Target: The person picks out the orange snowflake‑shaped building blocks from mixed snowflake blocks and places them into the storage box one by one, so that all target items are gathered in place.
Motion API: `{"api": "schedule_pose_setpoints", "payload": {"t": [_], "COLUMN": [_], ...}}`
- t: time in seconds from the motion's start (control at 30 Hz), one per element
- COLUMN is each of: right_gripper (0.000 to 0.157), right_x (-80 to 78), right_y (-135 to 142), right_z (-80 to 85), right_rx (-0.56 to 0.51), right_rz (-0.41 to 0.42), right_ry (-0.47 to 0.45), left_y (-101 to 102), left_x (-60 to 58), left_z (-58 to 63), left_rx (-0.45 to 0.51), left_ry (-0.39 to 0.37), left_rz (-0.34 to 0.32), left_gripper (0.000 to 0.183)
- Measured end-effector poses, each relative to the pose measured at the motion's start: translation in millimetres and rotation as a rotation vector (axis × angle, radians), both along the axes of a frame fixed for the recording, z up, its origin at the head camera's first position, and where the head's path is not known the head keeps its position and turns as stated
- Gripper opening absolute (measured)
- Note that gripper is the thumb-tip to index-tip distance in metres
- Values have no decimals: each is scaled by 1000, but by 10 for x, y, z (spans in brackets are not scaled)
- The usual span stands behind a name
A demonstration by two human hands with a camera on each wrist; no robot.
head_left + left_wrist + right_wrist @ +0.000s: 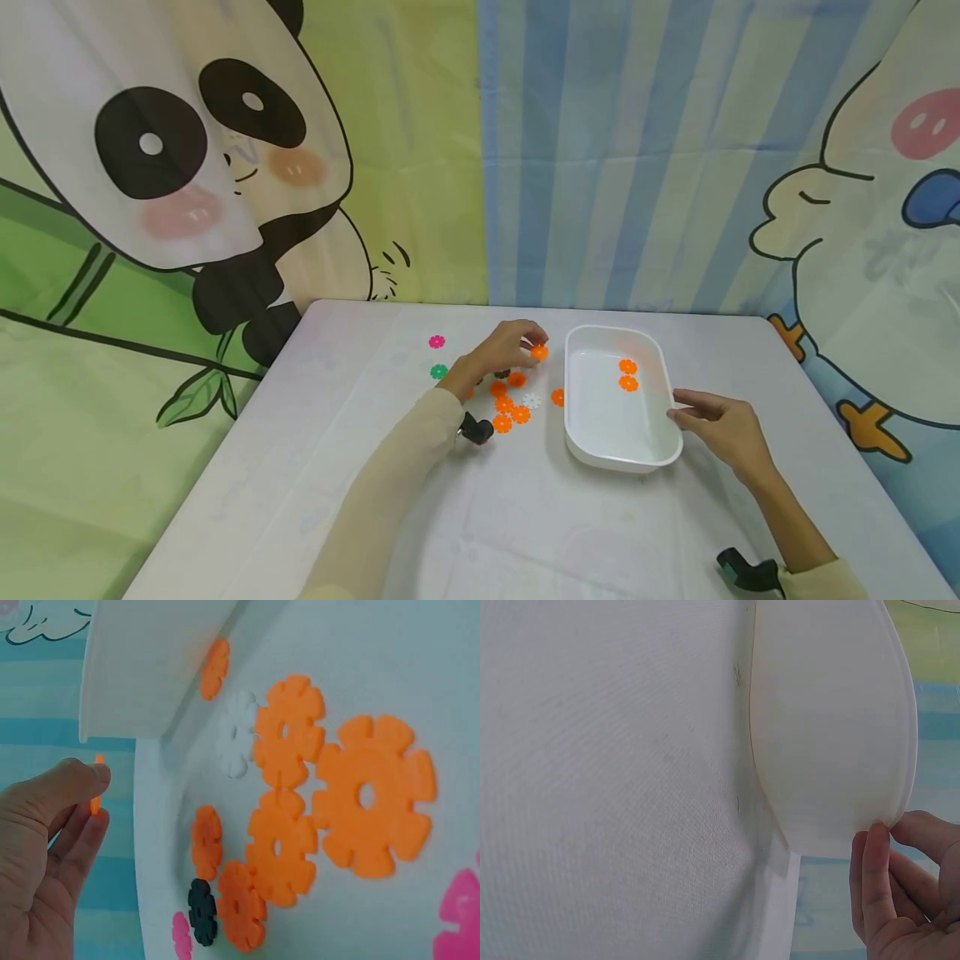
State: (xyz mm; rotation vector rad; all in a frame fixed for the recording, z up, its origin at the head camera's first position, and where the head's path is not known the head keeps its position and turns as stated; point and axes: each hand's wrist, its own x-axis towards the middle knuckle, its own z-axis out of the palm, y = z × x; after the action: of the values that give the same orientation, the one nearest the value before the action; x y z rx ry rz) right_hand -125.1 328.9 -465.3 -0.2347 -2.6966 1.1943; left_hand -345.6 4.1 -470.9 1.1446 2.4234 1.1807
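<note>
My left hand [504, 348] pinches an orange notched plastic snowflake disc [539, 352] between thumb and fingertips, just left of the white rectangular container [611, 429]. Seen edge-on in the left wrist view, that held disc [96, 801] is above the table. My right hand [722, 423] grips the container's right rim, fingers against the outer wall and thumb at the lip. Two orange discs [628, 383] lie inside the container. Below my left hand, several more orange discs [504, 404] are clustered on the table, some touching or overlapping.
A white disc [531, 401] lies beside the orange cluster, and a dark one [202, 912] is partly hidden under my left hand in the head view. A green disc [438, 372] and a pink disc [437, 342] lie farther left. One orange disc [557, 397] sits against the container's left side.
</note>
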Motion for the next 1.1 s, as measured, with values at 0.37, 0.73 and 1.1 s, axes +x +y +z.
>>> {"api": "schedule_pose_setpoints", "payload": {"t": [0.37,0.73,1.1], "right_gripper": [55,58,63], "right_x": [6,-1,-12], "right_y": [24,12,-8], "right_z": [-36,-48,0], "right_rx": [1,-3,-16], "right_rz": [-4,-10,-10], "right_ry": [5,-3,-23], "left_y": [436,898,1202], "left_x": [122,344,513], "left_z": [301,283,157], "left_rx": [130,128,22], "left_ry": [71,40,59], "left_rz": [-70,-111,-216], "left_gripper": [37,38,34]}}
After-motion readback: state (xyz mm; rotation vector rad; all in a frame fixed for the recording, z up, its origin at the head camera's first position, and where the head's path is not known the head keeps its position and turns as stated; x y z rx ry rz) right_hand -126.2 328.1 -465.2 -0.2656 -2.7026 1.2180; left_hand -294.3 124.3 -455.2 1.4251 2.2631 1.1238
